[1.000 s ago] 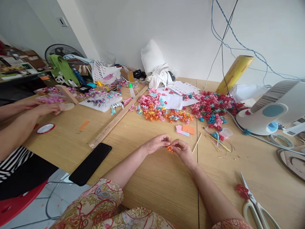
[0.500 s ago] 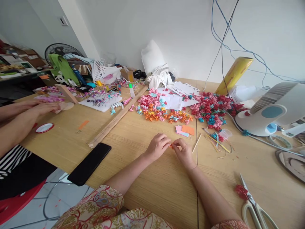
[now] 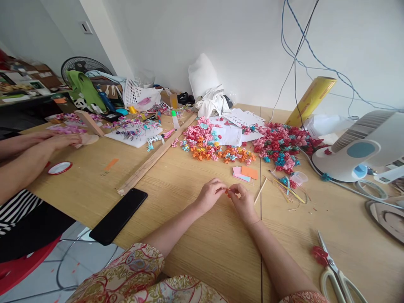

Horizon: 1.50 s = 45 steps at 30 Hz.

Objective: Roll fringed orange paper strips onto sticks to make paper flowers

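Observation:
My left hand (image 3: 211,194) and my right hand (image 3: 242,202) meet fingertip to fingertip above the wooden table. Both pinch a small orange paper piece (image 3: 227,192), mostly covered by the fingers, so its exact shape is hidden. Just beyond lie pink, blue and orange paper slips (image 3: 249,172). A thin wooden stick (image 3: 260,191) rests beside my right hand. Farther back is a spread of small orange paper flowers (image 3: 232,155), with pink and blue ones among them. A heap of red and pink flowers (image 3: 277,141) lies to its right.
Scissors (image 3: 333,265) with pale handles lie at front right, a white fan (image 3: 344,145) behind them. A black phone (image 3: 119,216) sits at the left table edge near a wooden bar (image 3: 154,158). Another person's hands (image 3: 59,141) work at far left beside a tape roll (image 3: 59,168).
My hands stay together on the orange paper piece with barely any shift. At far left, the other person's forearm and hand have moved slightly.

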### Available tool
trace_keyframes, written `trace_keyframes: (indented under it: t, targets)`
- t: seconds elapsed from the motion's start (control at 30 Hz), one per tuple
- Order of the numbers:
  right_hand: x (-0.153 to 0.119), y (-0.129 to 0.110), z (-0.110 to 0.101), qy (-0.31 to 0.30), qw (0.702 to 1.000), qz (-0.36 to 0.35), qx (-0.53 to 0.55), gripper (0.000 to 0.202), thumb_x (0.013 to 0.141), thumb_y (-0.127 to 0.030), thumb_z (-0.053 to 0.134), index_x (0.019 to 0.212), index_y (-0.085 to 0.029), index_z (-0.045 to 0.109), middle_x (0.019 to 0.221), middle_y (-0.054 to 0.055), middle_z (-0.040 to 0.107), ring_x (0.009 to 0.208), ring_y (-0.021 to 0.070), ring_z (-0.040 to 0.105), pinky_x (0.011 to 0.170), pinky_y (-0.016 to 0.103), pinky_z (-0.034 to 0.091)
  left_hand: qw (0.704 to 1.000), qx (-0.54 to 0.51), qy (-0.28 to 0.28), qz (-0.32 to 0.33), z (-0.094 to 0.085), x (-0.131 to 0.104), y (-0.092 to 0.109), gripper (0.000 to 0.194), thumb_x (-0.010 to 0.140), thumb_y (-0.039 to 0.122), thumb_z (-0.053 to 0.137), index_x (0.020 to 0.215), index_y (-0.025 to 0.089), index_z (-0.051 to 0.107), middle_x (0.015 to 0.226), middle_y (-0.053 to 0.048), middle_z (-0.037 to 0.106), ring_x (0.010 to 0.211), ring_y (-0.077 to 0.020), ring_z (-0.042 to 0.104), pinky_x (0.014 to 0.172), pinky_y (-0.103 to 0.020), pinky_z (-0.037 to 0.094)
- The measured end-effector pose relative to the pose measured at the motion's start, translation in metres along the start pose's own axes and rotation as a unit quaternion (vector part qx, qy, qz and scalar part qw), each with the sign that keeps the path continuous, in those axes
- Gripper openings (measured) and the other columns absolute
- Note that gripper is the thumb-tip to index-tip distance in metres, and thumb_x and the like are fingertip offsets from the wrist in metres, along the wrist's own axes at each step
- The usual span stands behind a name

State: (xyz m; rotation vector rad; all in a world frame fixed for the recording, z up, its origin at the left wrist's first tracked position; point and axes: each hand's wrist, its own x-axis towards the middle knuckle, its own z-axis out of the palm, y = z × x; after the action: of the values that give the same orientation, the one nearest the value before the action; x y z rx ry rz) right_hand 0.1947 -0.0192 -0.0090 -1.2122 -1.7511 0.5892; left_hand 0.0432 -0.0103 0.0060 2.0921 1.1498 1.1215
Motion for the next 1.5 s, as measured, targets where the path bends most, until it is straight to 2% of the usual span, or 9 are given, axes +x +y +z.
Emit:
trace_keyframes:
  t: [0.23, 0.4, 0.5, 0.83, 1.03, 1.27, 1.5]
  targets:
    - [0.001, 0.0, 0.001, -0.019, 0.992, 0.07, 0.1, 0.012, 0.072, -0.031, 0.056, 0.074, -0.019, 0.054, 0.063, 0.0, 0.057, 0.058, 0.0123, 0.053, 0.057, 0.025, 0.043, 0.995, -0.086, 0.017, -0.043, 0.004, -0.002, -0.004, 0.008, 0.074, 0.011, 0.054, 0.077, 0.016, 0.06, 0.078, -0.003, 0.057, 0.074, -0.0122, 0.054, 0.065, -0.022, 0.044]
    - [0.002, -0.003, 0.0, -0.042, 0.966, 0.138, 0.215, 0.021, 0.068, -0.038, 0.06, 0.074, -0.018, 0.055, 0.058, -0.001, 0.056, 0.048, 0.01, 0.048, 0.046, 0.022, 0.04, 0.992, -0.115, 0.006, -0.048, 0.003, -0.002, -0.005, 0.007, 0.074, 0.012, 0.053, 0.077, 0.016, 0.059, 0.077, -0.002, 0.056, 0.073, -0.0119, 0.053, 0.065, -0.021, 0.044]
    - [0.003, -0.003, 0.0, -0.043, 0.957, 0.15, 0.243, 0.023, 0.066, -0.04, 0.062, 0.071, -0.018, 0.055, 0.055, -0.002, 0.053, 0.047, 0.0089, 0.045, 0.044, 0.021, 0.037, 0.992, -0.118, -0.002, -0.048, 0.003, -0.002, -0.004, 0.008, 0.074, 0.012, 0.052, 0.077, 0.015, 0.059, 0.078, -0.002, 0.056, 0.074, -0.0117, 0.053, 0.066, -0.021, 0.044]
    - [0.002, 0.004, 0.001, -0.041, 0.97, 0.117, 0.208, 0.02, 0.068, -0.037, 0.06, 0.069, -0.018, 0.055, 0.058, -0.002, 0.053, 0.049, 0.0089, 0.045, 0.046, 0.021, 0.038, 0.998, -0.066, -0.01, -0.022, 0.0, 0.0, 0.0, 0.008, 0.074, 0.011, 0.051, 0.077, 0.015, 0.056, 0.078, -0.002, 0.055, 0.074, -0.0118, 0.053, 0.066, -0.022, 0.043]
    - [0.001, 0.003, 0.001, -0.05, 0.974, 0.115, 0.188, 0.018, 0.071, -0.036, 0.057, 0.07, -0.018, 0.053, 0.056, -0.001, 0.053, 0.049, 0.0091, 0.046, 0.046, 0.021, 0.038, 1.0, -0.024, -0.004, 0.011, -0.002, 0.001, 0.005, 0.007, 0.073, 0.01, 0.054, 0.075, 0.015, 0.057, 0.079, -0.003, 0.055, 0.078, -0.0132, 0.052, 0.073, -0.025, 0.042]
    - [0.002, -0.001, 0.0, -0.06, 0.95, 0.17, 0.254, 0.024, 0.067, -0.041, 0.06, 0.071, -0.018, 0.052, 0.053, -0.004, 0.051, 0.04, 0.0073, 0.042, 0.039, 0.02, 0.034, 0.999, -0.037, -0.009, -0.001, -0.004, 0.002, 0.004, 0.007, 0.075, 0.011, 0.052, 0.075, 0.015, 0.057, 0.078, -0.002, 0.056, 0.076, -0.0127, 0.052, 0.072, -0.024, 0.042]
    - [0.002, -0.002, 0.0, -0.061, 0.958, 0.156, 0.233, 0.022, 0.069, -0.038, 0.058, 0.069, -0.018, 0.052, 0.053, -0.004, 0.051, 0.041, 0.0073, 0.044, 0.039, 0.019, 0.035, 0.998, -0.055, -0.027, -0.016, -0.005, 0.002, 0.004, 0.006, 0.076, 0.012, 0.051, 0.074, 0.015, 0.056, 0.077, -0.002, 0.056, 0.075, -0.0125, 0.052, 0.071, -0.024, 0.042]
